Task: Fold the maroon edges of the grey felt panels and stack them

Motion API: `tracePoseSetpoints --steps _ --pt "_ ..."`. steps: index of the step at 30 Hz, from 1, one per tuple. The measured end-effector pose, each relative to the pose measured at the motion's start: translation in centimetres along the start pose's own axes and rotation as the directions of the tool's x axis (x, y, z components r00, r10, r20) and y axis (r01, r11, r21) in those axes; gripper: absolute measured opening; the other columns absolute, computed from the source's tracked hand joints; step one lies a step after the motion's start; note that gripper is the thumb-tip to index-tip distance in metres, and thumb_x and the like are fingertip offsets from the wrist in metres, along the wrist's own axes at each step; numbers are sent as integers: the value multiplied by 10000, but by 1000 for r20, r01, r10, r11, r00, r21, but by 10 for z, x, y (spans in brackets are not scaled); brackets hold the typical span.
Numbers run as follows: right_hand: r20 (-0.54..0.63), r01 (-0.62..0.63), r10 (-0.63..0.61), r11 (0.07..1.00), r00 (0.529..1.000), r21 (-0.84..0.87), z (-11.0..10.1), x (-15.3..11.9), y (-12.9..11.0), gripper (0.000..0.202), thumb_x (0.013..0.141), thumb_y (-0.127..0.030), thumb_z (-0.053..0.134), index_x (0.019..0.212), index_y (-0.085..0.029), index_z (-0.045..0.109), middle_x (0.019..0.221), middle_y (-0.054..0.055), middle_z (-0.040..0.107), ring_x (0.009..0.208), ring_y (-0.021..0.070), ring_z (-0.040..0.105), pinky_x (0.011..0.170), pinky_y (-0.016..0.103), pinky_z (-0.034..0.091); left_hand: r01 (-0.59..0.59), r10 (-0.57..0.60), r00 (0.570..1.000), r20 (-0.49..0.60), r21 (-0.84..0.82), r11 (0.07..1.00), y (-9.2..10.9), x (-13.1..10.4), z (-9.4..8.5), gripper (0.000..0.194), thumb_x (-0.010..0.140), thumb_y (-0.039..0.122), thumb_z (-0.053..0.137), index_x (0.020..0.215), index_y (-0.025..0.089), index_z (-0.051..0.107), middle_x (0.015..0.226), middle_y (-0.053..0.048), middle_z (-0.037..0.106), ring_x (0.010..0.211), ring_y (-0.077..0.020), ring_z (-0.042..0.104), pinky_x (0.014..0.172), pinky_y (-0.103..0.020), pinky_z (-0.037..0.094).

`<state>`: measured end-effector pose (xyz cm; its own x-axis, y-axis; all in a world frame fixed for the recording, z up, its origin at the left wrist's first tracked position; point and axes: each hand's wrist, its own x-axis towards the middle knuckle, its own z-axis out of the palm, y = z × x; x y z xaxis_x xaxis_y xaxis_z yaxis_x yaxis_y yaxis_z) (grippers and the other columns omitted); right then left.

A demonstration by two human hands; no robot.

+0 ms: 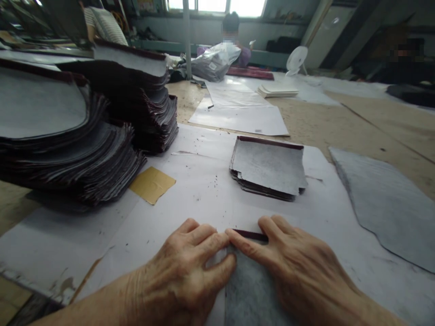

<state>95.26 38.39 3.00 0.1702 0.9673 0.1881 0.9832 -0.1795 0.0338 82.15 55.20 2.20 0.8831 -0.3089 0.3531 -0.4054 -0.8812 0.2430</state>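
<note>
A grey piece with a dark maroon folded edge (249, 290) lies on white paper (204, 190) at the near edge of the table. My left hand (183, 276) presses flat on its left part, fingers pointing right. My right hand (292, 267) presses on its right part, fingertips at the maroon edge. The two hands' fingertips almost touch at the top of the piece. Both hands cover much of it.
A small stack of similar grey pieces (268, 170) lies just beyond. Tall stacks of dark pieces (78, 136) stand at the left. A yellow card (152, 183) and a large grey sheet (387, 203) lie nearby. People work at the far end of the table.
</note>
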Motion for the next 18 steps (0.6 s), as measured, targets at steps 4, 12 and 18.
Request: tracePoseSetpoints --steps 4,12,18 --pt "35 -21 19 998 999 59 -1 0 6 712 651 7 393 1234 -397 449 795 27 496 657 162 496 540 270 427 6 -6 1000 -9 -29 1000 1 -2 1 249 769 159 431 957 114 587 996 -133 568 779 -227 501 659 -406 423" --pt "-140 -120 177 932 974 341 1 -1 12 235 809 -89 415 942 -175 589 876 55 572 838 173 517 740 324 456 23 -23 1000 6 -22 999 0 -3 4 276 697 168 504 961 139 579 938 -107 548 787 -224 487 685 -405 397" --pt "-11 -238 256 913 967 332 -1 3 8 97 760 -108 529 700 -183 515 709 7 542 699 155 512 624 283 424 18 -25 997 -75 -88 996 0 -7 2 313 750 140 507 1062 144 538 1047 -95 542 845 -210 495 726 -384 397"
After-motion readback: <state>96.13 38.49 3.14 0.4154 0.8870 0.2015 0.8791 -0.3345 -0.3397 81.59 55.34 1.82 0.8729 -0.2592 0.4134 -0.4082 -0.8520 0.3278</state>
